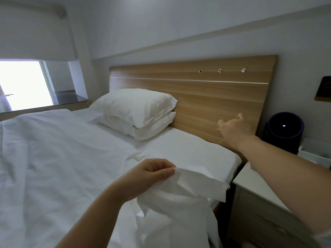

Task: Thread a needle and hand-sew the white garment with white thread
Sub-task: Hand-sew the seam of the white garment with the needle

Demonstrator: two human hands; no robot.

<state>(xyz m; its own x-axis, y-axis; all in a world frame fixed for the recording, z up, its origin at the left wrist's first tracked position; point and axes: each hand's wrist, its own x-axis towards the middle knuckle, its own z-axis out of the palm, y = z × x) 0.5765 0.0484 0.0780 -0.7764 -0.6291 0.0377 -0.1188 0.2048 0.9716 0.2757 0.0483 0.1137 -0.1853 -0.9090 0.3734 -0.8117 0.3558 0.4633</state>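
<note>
From the head camera, your left hand (154,174) sits just below centre, toward 6 o'clock. Its thumb and curled fingers pinch the top edge of the white garment (188,192). The cloth juts out toward 3 o'clock from that grip, and the rest hangs in folds down to the bottom edge, over the bed (62,158).

Your right hand (234,127) reaches out at 3 o'clock, in front of the wooden headboard (206,97) and well apart from the garment. Its fingers curl away from you. A thin pale sliver (218,129) pokes out by the fingertips, but it is too small to name, and you cannot tell whether the fingers grip it.

Two stacked pillows (136,108) lie at 10 o'clock against the headboard. A bright window (19,83) is at 9 o'clock. A dark round speaker (284,129) stands at the far 3 o'clock edge, beyond a white nightstand (259,185) at 4 o'clock.
</note>
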